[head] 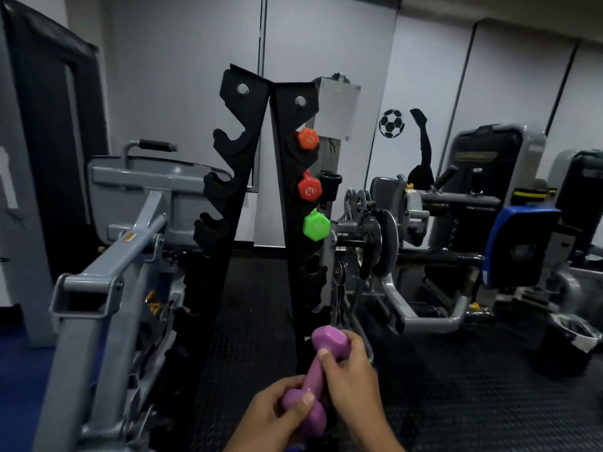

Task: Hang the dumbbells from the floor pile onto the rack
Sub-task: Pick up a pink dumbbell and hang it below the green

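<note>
You hold the purple dumbbell (315,376) low in front of you, just before the rack's right upright: your left hand (274,415) wraps its near head, your right hand (354,373) curls round the handle under the far head. It looks small, rigid and probably light, its coating likely grippy; keep your hold on the narrow handle so both heads stay free. Beyond, the black rack (248,197) carries 3 dumbbells: green (316,226), red (309,189), orange (307,138). Free cradles sit below the green one.
</note>
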